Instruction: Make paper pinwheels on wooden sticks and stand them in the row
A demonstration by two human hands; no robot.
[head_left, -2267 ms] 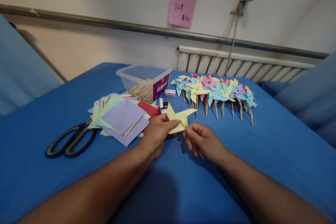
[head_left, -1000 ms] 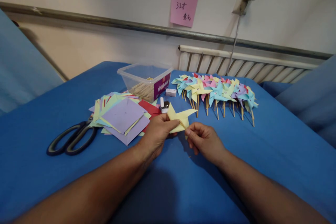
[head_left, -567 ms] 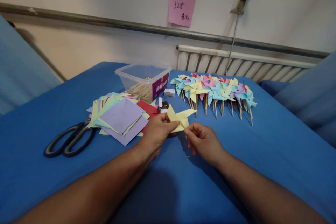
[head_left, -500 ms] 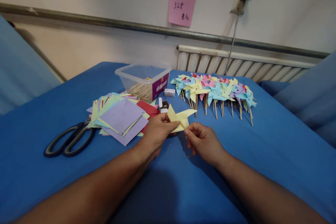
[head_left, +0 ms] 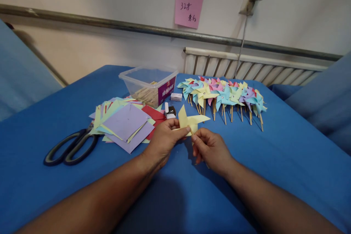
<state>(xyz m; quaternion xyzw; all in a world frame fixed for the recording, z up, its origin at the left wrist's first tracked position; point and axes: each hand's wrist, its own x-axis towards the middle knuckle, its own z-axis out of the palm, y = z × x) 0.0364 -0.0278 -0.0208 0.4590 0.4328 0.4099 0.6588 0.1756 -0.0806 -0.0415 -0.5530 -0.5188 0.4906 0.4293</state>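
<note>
My left hand (head_left: 168,137) pinches a pale yellow paper pinwheel (head_left: 193,119), its thumb pressed over the folded middle. Two of the pinwheel's blades point up and to the right; its lower part is partly hidden by my fingers. Close against its lower edge, my right hand (head_left: 210,148) is closed, thumb and forefinger pinching a thin wooden stick (head_left: 191,132) at the pinwheel's middle. Most of that stick is hidden in my right fingers. Just behind my left hand are a small open white box with dark contents (head_left: 170,111) and red paper (head_left: 153,113).
Left of my hands lie a pile of coloured paper squares (head_left: 124,122) and dark-handled scissors (head_left: 70,148). Behind them stands a clear plastic tub (head_left: 137,82) of wooden sticks, beside a small white box (head_left: 176,97). Several finished pinwheels (head_left: 225,97) stand at the back right of the blue-covered table (head_left: 287,146).
The yellow pinwheel has turned slightly and shifted a little to the right, with one blade now more upright. Both hands keep nearly the same place and grip.
</note>
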